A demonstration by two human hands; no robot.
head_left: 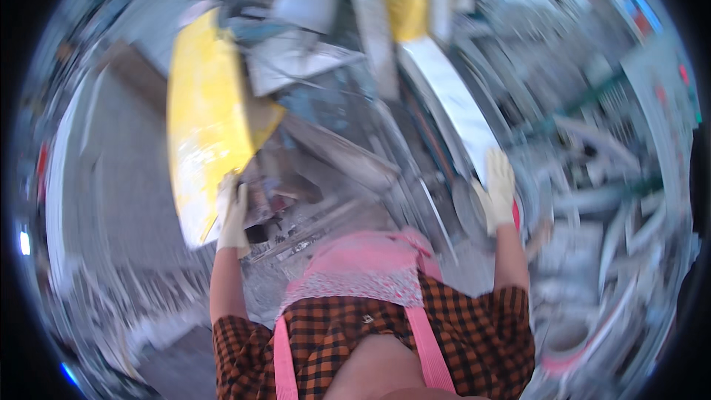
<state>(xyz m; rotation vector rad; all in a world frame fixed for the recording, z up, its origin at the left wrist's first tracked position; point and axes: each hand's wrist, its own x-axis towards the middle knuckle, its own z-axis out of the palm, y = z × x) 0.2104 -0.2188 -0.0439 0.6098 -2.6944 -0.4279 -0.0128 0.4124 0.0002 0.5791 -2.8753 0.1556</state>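
My left hand, in a pale cream glove, grips the near right edge of a long yellow panel. The panel is glossy and scuffed white at its lower end. My fingers lie along that edge, partly turned from view. My right hand, gloved alike, is at the near end of a long white strip. The strip's end lies between my thumb and fingers; blur softens the contact. Beyond the strip's far end is another yellow piece.
A broad grey panel stands on the left. Brownish boards lie across the middle. White and grey scraps crowd the right, with a round pink-rimmed thing at lower right. Much of the surroundings is smeared by motion.
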